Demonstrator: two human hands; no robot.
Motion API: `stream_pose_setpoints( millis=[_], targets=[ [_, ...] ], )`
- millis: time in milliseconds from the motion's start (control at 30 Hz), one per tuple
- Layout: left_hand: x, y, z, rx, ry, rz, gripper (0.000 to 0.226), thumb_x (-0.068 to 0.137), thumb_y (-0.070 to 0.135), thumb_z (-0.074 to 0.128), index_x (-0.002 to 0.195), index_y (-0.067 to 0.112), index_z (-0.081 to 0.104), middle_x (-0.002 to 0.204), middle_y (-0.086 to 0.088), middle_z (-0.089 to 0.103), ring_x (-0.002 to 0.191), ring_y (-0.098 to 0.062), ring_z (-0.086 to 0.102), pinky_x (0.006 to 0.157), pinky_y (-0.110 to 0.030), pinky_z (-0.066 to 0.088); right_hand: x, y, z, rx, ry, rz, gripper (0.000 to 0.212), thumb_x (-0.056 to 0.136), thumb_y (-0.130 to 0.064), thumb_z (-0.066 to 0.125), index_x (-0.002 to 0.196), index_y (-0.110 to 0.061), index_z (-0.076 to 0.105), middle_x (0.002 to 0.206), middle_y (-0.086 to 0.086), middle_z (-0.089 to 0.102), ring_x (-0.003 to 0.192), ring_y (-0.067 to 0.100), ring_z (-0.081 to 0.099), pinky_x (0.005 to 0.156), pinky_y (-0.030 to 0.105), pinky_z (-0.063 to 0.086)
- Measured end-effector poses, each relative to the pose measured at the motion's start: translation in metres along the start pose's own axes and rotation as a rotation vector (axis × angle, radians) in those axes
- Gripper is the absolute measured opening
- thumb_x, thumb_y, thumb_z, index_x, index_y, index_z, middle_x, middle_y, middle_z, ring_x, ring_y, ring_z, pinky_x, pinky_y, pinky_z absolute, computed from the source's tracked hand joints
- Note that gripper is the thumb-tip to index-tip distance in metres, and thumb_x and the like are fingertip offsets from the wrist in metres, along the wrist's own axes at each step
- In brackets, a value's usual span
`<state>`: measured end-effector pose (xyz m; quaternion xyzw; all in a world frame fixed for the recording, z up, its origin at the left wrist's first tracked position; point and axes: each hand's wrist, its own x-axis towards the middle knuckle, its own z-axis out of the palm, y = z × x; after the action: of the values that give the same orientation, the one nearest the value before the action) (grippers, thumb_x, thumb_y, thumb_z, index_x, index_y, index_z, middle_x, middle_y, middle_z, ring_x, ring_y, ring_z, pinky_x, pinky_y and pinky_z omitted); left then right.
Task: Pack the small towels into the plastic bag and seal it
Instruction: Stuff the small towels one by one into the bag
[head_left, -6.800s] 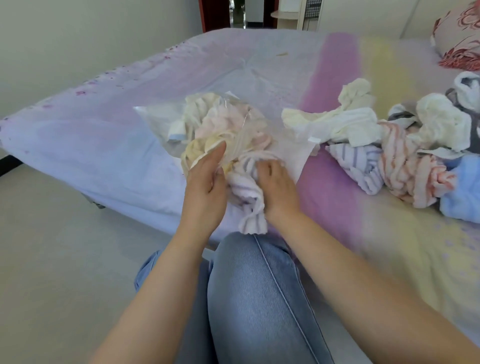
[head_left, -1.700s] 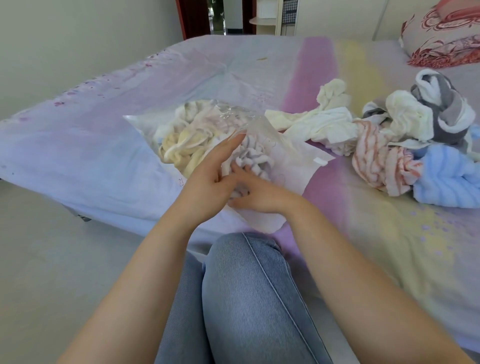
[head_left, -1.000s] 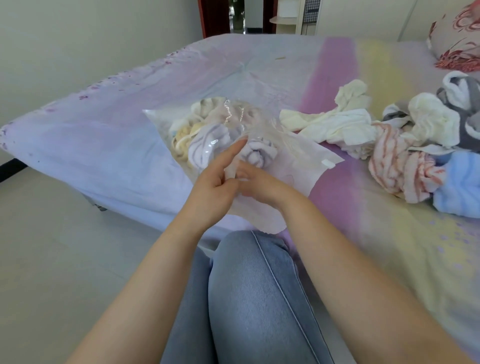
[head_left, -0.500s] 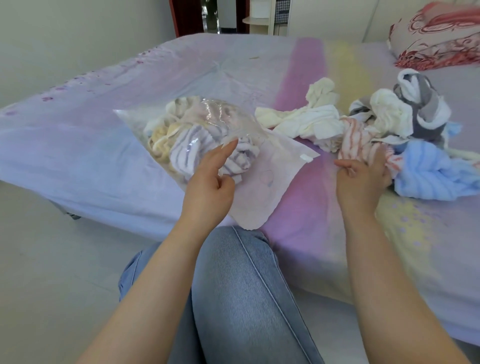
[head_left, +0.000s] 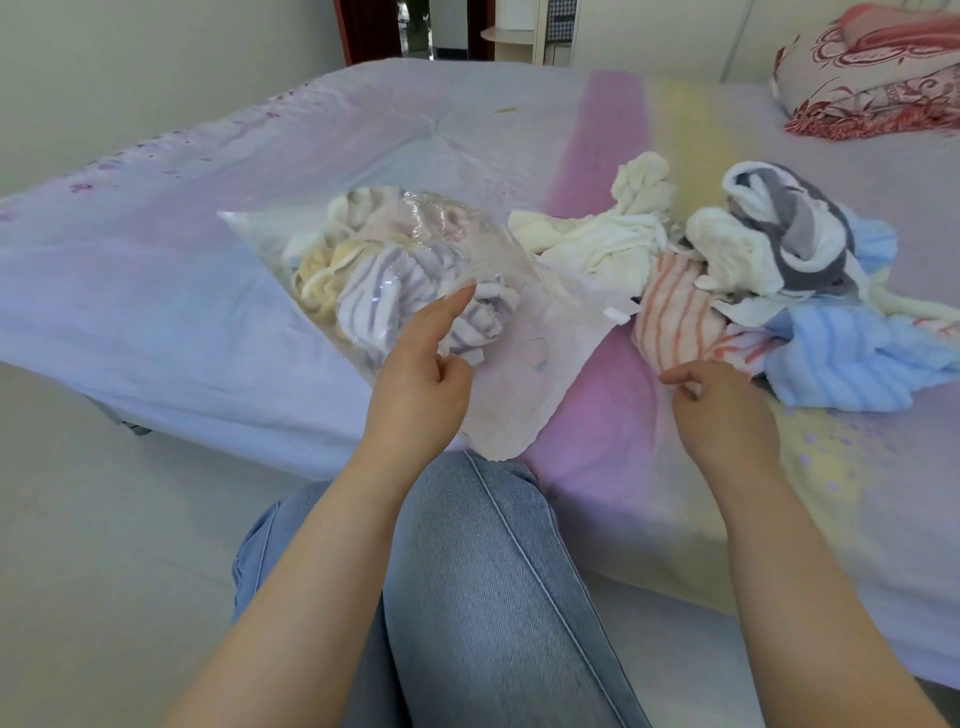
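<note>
1. Plastic bag (head_left: 530, 332) lies on the bed (head_left: 156, 291), partly filled. Its mouth end faces the person and overhangs the bed edge above the knee (head_left: 467, 519).
2. Left hand (head_left: 415, 395): index finger straight, its tip resting on the bulge of the bag. Thumb and the curled remaining fingers close on the bag's film just below that tip. Grip looks like a light pinch of the plastic.
3. Directly under the left index fingertip, inside the bag: purple-striped towel (head_left: 384, 306). Beyond it, farther from the fingers: yellowish towel (head_left: 322, 270) and pale ones, seen through the film.
4. Bag mouth is unsealed; the flat empty part spreads between the two hands, with a small white tab (head_left: 615, 313) at its far corner.
5. Right hand (head_left: 727, 410): on the bed, fingers loosely curled, index pointing left. Thumb and fingertips sit close together, nothing visibly held. They lie at the near edge of the orange-striped towel (head_left: 675, 312); cannot tell whether they touch it.
6. Loose pile beyond the right fingertips: blue towel (head_left: 841, 364) just right of them, grey-and-white towel (head_left: 789, 234) farther back, cream towel (head_left: 613, 234) back and left.
7. Pillow (head_left: 872, 73) at the far right corner, well apart from both hands.
</note>
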<state>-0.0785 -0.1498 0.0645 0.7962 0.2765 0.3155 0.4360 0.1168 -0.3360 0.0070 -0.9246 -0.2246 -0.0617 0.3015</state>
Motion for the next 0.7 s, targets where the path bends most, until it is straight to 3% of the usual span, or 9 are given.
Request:
stream_pose_setpoints(
  millis=[100, 200, 300, 400, 500, 633, 700],
  targets=[
    [-0.001, 0.004, -0.001, -0.005, 0.002, -0.024, 0.065, 0.086, -0.004, 0.043, 0.138, 0.035, 0.049, 0.122, -0.028, 0.058, 0.042, -0.002, 0.037, 0.050, -0.008, 0.032, -0.008, -0.003, -0.002, 0.038, 0.017, -0.041, 0.029, 0.089, -0.014, 0.053, 0.115, -0.021, 0.063, 0.119, 0.007, 0.063, 0.107, 0.030, 0.057, 0.081, 0.036, 0.044],
    [-0.001, 0.004, -0.002, 0.003, 0.004, -0.034, 0.065, 0.086, -0.003, 0.043, 0.138, 0.036, 0.049, 0.121, -0.028, 0.059, 0.042, -0.003, 0.036, 0.049, -0.008, 0.032, -0.010, -0.011, -0.001, 0.199, 0.048, 0.029, 0.039, 0.091, -0.024, 0.055, 0.130, -0.022, 0.051, 0.125, 0.005, 0.061, 0.112, 0.028, 0.057, 0.084, 0.031, 0.040],
    [-0.002, 0.003, -0.003, 0.003, 0.004, -0.039, 0.065, 0.086, -0.004, 0.043, 0.137, 0.036, 0.050, 0.119, -0.025, 0.061, 0.041, -0.003, 0.035, 0.048, -0.008, 0.033, -0.006, -0.011, 0.002, 0.195, 0.027, 0.111, 0.050, 0.091, -0.026, 0.053, 0.139, -0.022, 0.038, 0.126, 0.010, 0.060, 0.111, 0.035, 0.057, 0.086, 0.038, 0.043],
    [-0.002, 0.004, -0.003, -0.001, 0.009, -0.047, 0.066, 0.086, -0.004, 0.043, 0.137, 0.036, 0.051, 0.113, -0.029, 0.060, 0.041, -0.004, 0.035, 0.048, -0.009, 0.032, 0.002, -0.004, 0.003, 0.153, 0.025, 0.148, 0.047, 0.084, -0.033, 0.053, 0.126, -0.013, 0.044, 0.117, 0.012, 0.061, 0.104, 0.038, 0.059, 0.083, 0.042, 0.048],
    [-0.001, 0.005, -0.001, -0.020, 0.006, -0.050, 0.066, 0.086, -0.004, 0.042, 0.137, 0.037, 0.049, 0.120, -0.030, 0.057, 0.041, -0.003, 0.035, 0.048, -0.009, 0.032, 0.007, 0.002, -0.001, -0.046, -0.089, 0.220, 0.045, 0.090, -0.036, 0.053, 0.122, -0.004, 0.049, 0.116, 0.020, 0.061, 0.104, 0.039, 0.059, 0.081, 0.041, 0.046],
    [-0.002, 0.006, 0.000, -0.028, 0.001, -0.059, 0.066, 0.086, -0.004, 0.042, 0.137, 0.038, 0.049, 0.125, -0.031, 0.055, 0.041, -0.004, 0.034, 0.047, -0.010, 0.031, -0.007, -0.022, -0.007, -0.088, -0.042, -0.002, 0.027, 0.093, -0.033, 0.048, 0.114, -0.017, 0.052, 0.106, 0.013, 0.062, 0.093, 0.038, 0.060, 0.070, 0.038, 0.045],
    [-0.002, 0.006, 0.001, -0.034, 0.004, -0.065, 0.066, 0.086, -0.004, 0.042, 0.137, 0.038, 0.049, 0.123, -0.031, 0.055, 0.040, -0.003, 0.034, 0.048, -0.011, 0.031, -0.020, -0.040, 0.001, -0.071, -0.111, -0.141, 0.013, 0.094, -0.030, 0.048, 0.099, -0.019, 0.049, 0.091, 0.007, 0.059, 0.086, 0.033, 0.058, 0.062, 0.034, 0.037]
  ],
)
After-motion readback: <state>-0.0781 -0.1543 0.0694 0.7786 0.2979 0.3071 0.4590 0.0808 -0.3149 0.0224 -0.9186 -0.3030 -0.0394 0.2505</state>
